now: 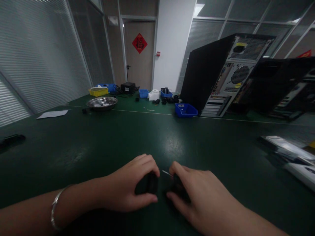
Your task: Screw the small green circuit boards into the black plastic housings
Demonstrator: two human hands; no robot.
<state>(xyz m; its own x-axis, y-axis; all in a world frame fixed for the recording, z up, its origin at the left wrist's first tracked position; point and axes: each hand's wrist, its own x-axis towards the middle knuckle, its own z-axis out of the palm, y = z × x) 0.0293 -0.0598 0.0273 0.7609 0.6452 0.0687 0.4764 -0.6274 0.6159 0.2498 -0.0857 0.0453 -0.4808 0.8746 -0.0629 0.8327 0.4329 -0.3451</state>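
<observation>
Holding one small dark rounded plastic piece in the curled left hand and another dark piece under the half-closed right hand, sitting side by side, nearly touching, low on the dark green tabletop.

Metal bowl far left, computer tower far right.

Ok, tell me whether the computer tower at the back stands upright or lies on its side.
Upright: the computer tower stands on the green table, its port-covered rear panel facing the camera.
</observation>
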